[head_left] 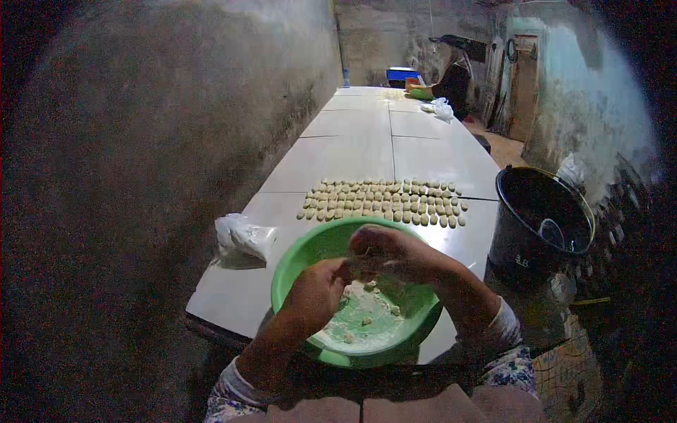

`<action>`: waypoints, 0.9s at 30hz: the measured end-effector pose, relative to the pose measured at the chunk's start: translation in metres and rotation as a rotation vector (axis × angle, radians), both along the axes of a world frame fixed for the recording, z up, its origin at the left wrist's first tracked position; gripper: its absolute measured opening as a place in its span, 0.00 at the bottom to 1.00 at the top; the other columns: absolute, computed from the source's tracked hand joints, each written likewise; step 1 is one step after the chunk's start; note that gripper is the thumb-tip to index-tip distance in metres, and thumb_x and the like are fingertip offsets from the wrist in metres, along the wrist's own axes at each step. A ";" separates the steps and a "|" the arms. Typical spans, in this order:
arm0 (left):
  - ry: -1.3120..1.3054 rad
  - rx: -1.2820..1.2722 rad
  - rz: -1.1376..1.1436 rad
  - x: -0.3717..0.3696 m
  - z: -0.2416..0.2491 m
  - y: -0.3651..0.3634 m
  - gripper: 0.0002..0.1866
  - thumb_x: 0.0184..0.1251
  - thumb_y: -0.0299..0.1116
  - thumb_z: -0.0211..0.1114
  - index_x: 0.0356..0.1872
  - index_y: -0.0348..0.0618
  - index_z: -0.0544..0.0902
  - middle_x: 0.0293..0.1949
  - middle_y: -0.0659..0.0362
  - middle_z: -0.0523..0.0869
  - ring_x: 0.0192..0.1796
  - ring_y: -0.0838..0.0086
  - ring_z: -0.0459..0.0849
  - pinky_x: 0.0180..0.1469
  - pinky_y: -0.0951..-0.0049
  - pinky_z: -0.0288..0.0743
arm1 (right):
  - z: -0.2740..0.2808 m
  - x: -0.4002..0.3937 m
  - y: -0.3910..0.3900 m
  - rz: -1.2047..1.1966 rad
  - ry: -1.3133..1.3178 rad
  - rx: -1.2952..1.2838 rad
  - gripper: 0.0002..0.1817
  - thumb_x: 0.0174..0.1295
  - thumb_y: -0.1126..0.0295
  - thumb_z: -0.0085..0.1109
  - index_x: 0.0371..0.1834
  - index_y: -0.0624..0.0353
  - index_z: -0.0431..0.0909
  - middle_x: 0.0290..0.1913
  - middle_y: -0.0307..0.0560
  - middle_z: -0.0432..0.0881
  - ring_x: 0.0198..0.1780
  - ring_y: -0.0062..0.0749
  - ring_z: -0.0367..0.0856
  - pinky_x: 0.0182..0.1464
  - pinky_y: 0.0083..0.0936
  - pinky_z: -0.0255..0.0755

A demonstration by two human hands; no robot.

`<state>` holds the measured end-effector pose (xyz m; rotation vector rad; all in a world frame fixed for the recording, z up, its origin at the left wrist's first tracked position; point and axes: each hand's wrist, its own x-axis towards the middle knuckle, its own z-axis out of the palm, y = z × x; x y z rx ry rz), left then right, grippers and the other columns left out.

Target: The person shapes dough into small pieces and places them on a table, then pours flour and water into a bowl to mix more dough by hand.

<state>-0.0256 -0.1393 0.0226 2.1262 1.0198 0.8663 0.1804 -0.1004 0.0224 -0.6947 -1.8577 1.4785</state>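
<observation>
Dim, rough-walled room; long white tiled table runs away from the camera along the left wall. Landmark for all positions: green bowl, at the near end of the table.

Fingers: right hand is curled, fingertips drawn together over the middle of the green bowl. They appear to pinch a small pale bit of dough, though the piece is mostly hidden and its size cannot be read. Left hand is also curled, knuckles toward the camera, fingertips meeting those of the right hand above the bowl. Whether it holds anything of its own cannot be told. Both hands are close together, touching or nearly so.

Under the hands: bowl interior shows a pale floury smear and a few small dough scraps on its floor. Both forearms come in from the near edge, with patterned sleeves at the bottom of the frame.

Outward from the bowl:
- Just beyond it, farther up the table: rows of small pale dough pieces, laid close in a neat rectangular block.
- Left of it, near the table edge: crumpled clear plastic bag.
- Right of it, off the table: dark bucket, upright, with a thin wire handle lying inside the rim.
- Far end of the table, well apart: another person in dark clothing beside a small green item and a blue container, with white plastic lying near.
</observation>
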 end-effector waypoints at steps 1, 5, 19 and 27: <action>0.043 -0.011 0.030 -0.003 -0.007 0.006 0.19 0.59 0.24 0.55 0.54 0.35 0.74 0.44 0.44 0.82 0.48 0.56 0.81 0.55 0.63 0.71 | 0.003 -0.002 -0.002 -0.018 -0.069 0.016 0.20 0.51 0.75 0.62 0.48 0.63 0.71 0.45 0.44 0.77 0.47 0.28 0.76 0.52 0.28 0.70; 0.054 0.065 0.068 -0.005 -0.015 0.006 0.10 0.66 0.28 0.52 0.41 0.33 0.79 0.33 0.46 0.82 0.35 0.58 0.81 0.42 0.65 0.73 | 0.001 -0.006 -0.004 -0.032 -0.172 0.105 0.16 0.58 0.75 0.57 0.50 0.63 0.71 0.47 0.45 0.78 0.48 0.29 0.77 0.51 0.29 0.71; 0.133 -0.208 0.099 -0.029 -0.015 -0.008 0.16 0.71 0.36 0.50 0.37 0.31 0.79 0.34 0.44 0.80 0.38 0.58 0.80 0.45 0.64 0.72 | 0.013 -0.005 -0.011 -0.618 -0.470 0.673 0.06 0.58 0.78 0.49 0.38 0.62 0.74 0.32 0.53 0.79 0.33 0.46 0.80 0.37 0.35 0.74; 0.235 0.202 -0.014 -0.016 -0.023 -0.025 0.22 0.60 0.29 0.62 0.56 0.35 0.72 0.50 0.43 0.78 0.54 0.52 0.77 0.57 0.61 0.69 | 0.014 -0.022 -0.023 -0.411 -0.598 0.479 0.19 0.63 0.57 0.43 0.37 0.59 0.80 0.32 0.55 0.82 0.35 0.46 0.82 0.40 0.38 0.75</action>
